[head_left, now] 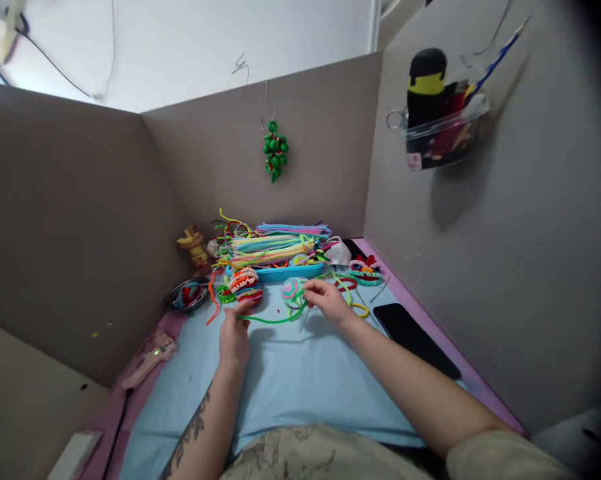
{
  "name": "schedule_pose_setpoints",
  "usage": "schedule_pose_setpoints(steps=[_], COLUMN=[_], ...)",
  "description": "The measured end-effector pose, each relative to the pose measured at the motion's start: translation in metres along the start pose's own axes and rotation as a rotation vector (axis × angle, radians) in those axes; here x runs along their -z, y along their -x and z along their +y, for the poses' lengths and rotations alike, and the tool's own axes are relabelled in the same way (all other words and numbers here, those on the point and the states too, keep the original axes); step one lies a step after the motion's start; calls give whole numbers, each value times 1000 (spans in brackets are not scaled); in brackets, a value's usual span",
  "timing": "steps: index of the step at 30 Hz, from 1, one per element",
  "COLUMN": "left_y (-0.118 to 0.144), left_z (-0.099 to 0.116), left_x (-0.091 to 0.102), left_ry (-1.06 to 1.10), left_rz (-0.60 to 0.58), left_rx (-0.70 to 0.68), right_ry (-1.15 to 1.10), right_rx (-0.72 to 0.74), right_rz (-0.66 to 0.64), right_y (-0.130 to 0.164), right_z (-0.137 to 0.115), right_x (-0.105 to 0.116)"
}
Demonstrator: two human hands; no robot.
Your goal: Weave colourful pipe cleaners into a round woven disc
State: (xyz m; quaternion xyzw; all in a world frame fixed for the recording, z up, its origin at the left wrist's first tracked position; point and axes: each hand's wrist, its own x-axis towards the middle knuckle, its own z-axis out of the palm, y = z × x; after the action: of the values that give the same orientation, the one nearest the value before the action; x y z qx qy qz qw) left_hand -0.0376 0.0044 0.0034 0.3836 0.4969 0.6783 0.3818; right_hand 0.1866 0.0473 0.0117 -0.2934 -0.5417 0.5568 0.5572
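Observation:
A green pipe cleaner [275,321] stretches between my two hands above the blue cloth. Its left end is pinched in my left hand [234,333], whose fingers are closed. My right hand [324,301] pinches the other end, where the strand bends upward. Just behind the right fingers sits a round ball in pastel pink, green and white [292,291], partly covered by the hand. Close to my left fingertips is a striped piece of orange, white and several other colours [245,285], made of fuzzy strands.
Bundles of coloured pipe cleaners [280,248] lie in a blue tray [290,273] at the back. A black phone [415,340] rests at the right, a pink glue gun [150,360] at the left. A dark bowl [173,300] holds small pieces. Grey partitions [310,133] enclose the table.

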Motion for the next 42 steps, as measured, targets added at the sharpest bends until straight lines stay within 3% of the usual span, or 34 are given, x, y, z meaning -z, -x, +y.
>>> schedule_pose_setpoints(steps=[4,6,7,11,14,21,29,35,38,42], left_y=[-9,-8,-5,19,34,32,36,32,31,31], left_z=[4,5,5,3,-4,-14,-13,-12,-11,-11], left_x=[5,4,2,-12,-20,-20,-21,-21,-21,-21], left_ry=[383,396,370,136,-3,-207,-91,-82,-108,-174], left_rz=[120,67,-12,-565,-781,-604,-656,-531,-495,-464], left_rx=[134,180,200,195,132,-30,48,22,-2,-48], right_ry=[-145,-165,-150,-4,39,-68,-44,457,677,815], right_rx=[-83,-100,-101,-108,-125,-154,-138,228,322,295], right_rz=[-47,-82,-107,-236,-272,-244,-188,116,78,20], right_y=[0,2,3,13,20,23,24,23,28,34], right_z=[2,3,4,7,9,10,11,4,-3,-2], right_x=[2,0,-2,-17,-28,-34,-37,-30,-32,-39])
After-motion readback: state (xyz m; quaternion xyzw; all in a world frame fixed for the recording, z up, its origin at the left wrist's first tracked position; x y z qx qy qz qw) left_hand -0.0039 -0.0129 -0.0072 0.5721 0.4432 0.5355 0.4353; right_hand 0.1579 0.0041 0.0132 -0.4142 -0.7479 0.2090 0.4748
